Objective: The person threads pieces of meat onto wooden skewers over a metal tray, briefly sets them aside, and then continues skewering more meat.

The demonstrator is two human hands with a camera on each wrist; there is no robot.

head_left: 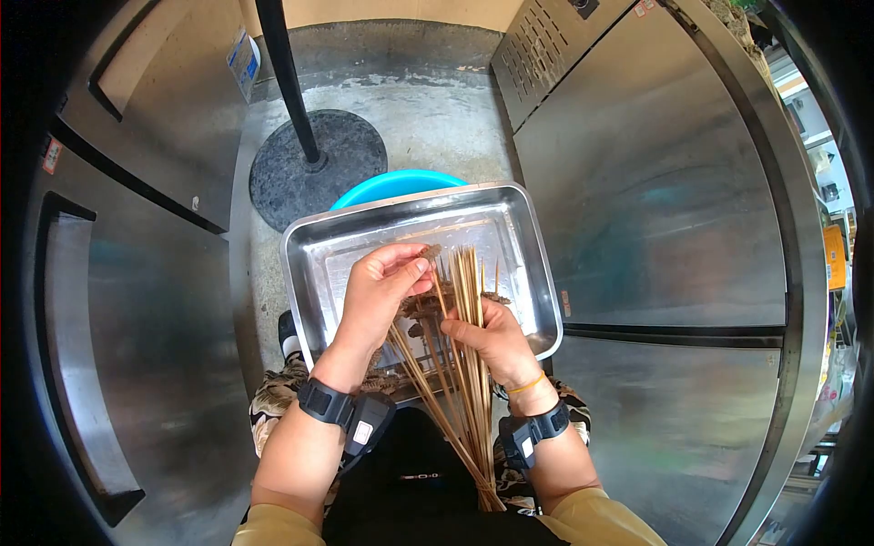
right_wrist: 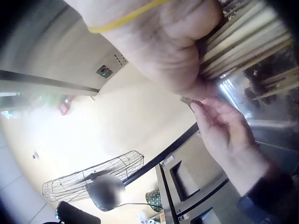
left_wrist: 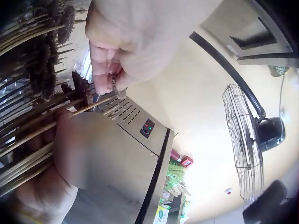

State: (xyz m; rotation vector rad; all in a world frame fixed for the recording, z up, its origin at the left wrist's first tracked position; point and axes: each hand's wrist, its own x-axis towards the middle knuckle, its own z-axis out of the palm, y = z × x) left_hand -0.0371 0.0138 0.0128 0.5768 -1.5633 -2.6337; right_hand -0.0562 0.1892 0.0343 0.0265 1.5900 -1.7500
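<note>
My left hand (head_left: 382,284) pinches a small brown piece that looks like meat (head_left: 431,252) between thumb and fingers, at the pointed upper end of one bamboo skewer. My right hand (head_left: 499,346) grips a thick bundle of long bamboo skewers (head_left: 472,387), points up and lower ends gathered near my lap. Beneath both hands lies a shallow steel tray (head_left: 364,235). Skewers threaded with dark brown pieces (left_wrist: 44,70) show beside the hands in the left wrist view. In the right wrist view, the pinched brown piece (right_wrist: 188,101) sticks out past the left thumb.
A turquoise basin (head_left: 401,185) sits under the tray's far edge. Behind it stands a black pole on a round base (head_left: 346,146). Steel cabinets (head_left: 655,200) close in on both sides. The wrist views show a wire-caged fan (left_wrist: 243,140).
</note>
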